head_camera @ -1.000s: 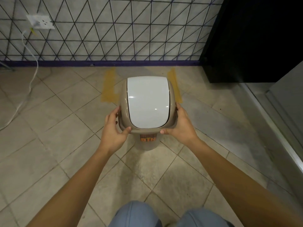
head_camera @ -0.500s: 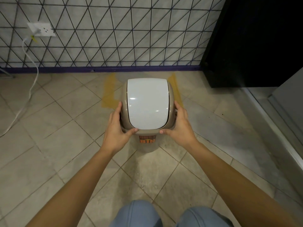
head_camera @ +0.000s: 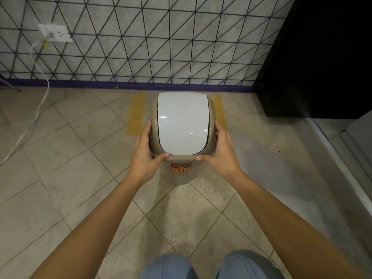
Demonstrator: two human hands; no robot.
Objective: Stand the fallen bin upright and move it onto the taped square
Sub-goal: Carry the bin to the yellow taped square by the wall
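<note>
The beige bin with a white swing lid stands upright in front of me, an orange "BIN" label on its near side. My left hand clasps the left side of its top, thumb on the front rim. My right hand holds the right side the same way. Yellow tape strips of the square show on the floor to the left and right of the bin. The lid hides the square's middle, so I cannot tell whether the bin's base touches the floor.
A tiled wall with a purple skirting runs just behind the tape. A black cabinet stands at the right. A wall socket with a white cable is at the left. My knees show at the bottom.
Both hands have carried the bin away from me toward the wall. It now sits further between the two yellow tape strips. My grip is the same.
</note>
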